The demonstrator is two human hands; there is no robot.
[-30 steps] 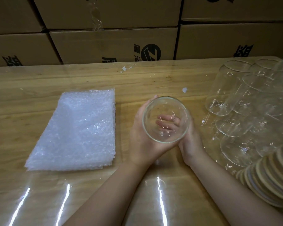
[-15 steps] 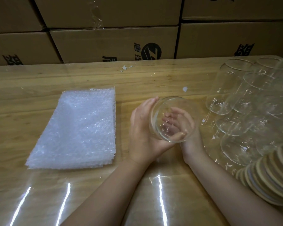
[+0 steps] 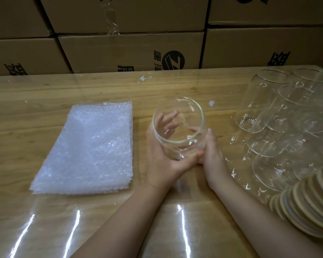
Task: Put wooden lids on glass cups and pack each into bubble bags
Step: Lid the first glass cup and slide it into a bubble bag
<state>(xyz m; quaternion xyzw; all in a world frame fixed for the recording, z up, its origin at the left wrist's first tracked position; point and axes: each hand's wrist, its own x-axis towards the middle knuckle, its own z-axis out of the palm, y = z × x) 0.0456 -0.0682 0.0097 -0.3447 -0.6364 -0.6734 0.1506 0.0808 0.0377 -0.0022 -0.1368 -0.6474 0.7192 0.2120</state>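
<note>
A clear glass cup (image 3: 183,116) stands over the middle of the wooden table, its open mouth tilted up toward me. My left hand (image 3: 160,161) wraps its left side and base, fingers showing through the glass. Against the cup's right side presses my right hand (image 3: 212,155). A stack of bubble bags (image 3: 90,148) lies flat to the left. Several more glass cups (image 3: 280,116) lie on their sides at the right. A fanned row of round wooden lids (image 3: 309,205) rests at the lower right.
Stacked cardboard boxes (image 3: 131,51) form a wall along the table's far edge. The table (image 3: 35,108) is covered by a glossy clear sheet with light glare near the front edge. Small white scraps (image 3: 145,78) lie near the back.
The cup has turned in my hands, its mouth swinging from facing me to tilting upward, and it sits slightly farther from me. The bags, cups and lids have not moved.
</note>
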